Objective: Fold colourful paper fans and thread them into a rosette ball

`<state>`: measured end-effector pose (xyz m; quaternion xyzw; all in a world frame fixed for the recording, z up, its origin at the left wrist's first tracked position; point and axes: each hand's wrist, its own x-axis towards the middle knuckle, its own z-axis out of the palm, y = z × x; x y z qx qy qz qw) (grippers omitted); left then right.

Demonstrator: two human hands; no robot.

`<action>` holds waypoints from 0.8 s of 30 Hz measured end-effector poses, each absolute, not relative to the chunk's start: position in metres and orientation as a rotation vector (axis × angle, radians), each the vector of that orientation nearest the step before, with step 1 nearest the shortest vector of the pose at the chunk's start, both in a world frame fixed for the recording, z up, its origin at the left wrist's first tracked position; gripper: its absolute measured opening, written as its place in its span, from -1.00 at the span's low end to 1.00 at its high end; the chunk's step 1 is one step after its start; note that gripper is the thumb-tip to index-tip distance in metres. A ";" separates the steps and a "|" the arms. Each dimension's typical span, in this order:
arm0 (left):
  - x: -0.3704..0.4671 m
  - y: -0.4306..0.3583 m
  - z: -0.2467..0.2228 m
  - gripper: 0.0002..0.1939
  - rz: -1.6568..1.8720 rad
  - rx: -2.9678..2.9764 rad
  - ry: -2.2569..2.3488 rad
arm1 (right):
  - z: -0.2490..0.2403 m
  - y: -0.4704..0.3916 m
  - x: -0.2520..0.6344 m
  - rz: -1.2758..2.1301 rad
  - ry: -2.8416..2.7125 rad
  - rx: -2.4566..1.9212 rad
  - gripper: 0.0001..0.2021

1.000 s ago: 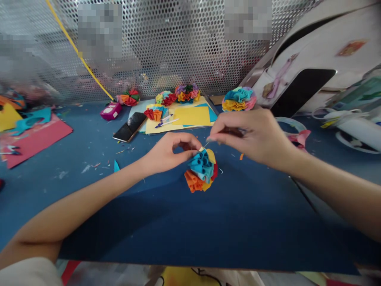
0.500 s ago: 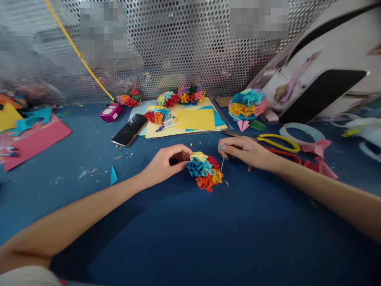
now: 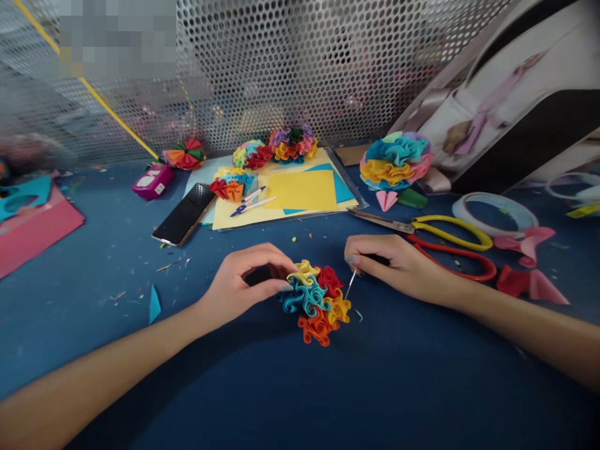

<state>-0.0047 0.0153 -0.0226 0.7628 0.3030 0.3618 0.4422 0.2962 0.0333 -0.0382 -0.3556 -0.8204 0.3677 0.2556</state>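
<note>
A ball of curled felt or paper pieces (image 3: 313, 299), in yellow, blue, red and orange, is held just above the blue table top. My left hand (image 3: 255, 275) pinches its upper left side between thumb and fingers. To the right, my right hand (image 3: 382, 259) is closed on a thin needle (image 3: 350, 284), whose lower end meets the ball's right side near the yellow-orange pieces. Whether a thread runs from the needle is too small to tell.
Scissors (image 3: 440, 234) and a tape roll (image 3: 494, 212) lie beyond my right hand. A phone (image 3: 184, 214), a purple box (image 3: 152, 181), pens (image 3: 253, 205) and yellow paper (image 3: 302, 190) lie further back. A finished-looking ball (image 3: 397, 160) stands by a white bag (image 3: 510, 94).
The view has moved closer and turned slightly. My left hand and the ball appear lower and further left; my right hand still holds the needle at the ball's right side.
</note>
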 end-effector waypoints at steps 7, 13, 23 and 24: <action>-0.008 0.011 -0.019 -0.65 0.971 2.173 0.666 | -0.039 0.033 0.298 0.959 -2.270 -0.910 -0.67; -0.007 0.011 -0.019 -0.67 0.974 2.262 0.671 | -0.041 0.032 0.299 0.704 -2.301 -0.903 -0.74; -0.003 0.010 -0.018 -0.69 0.959 2.232 0.728 | -0.041 0.030 0.298 0.476 -2.361 -0.883 -0.84; -0.003 0.010 -0.019 -0.69 0.961 2.234 0.726 | -0.041 0.030 0.297 0.471 -2.360 -0.882 -0.84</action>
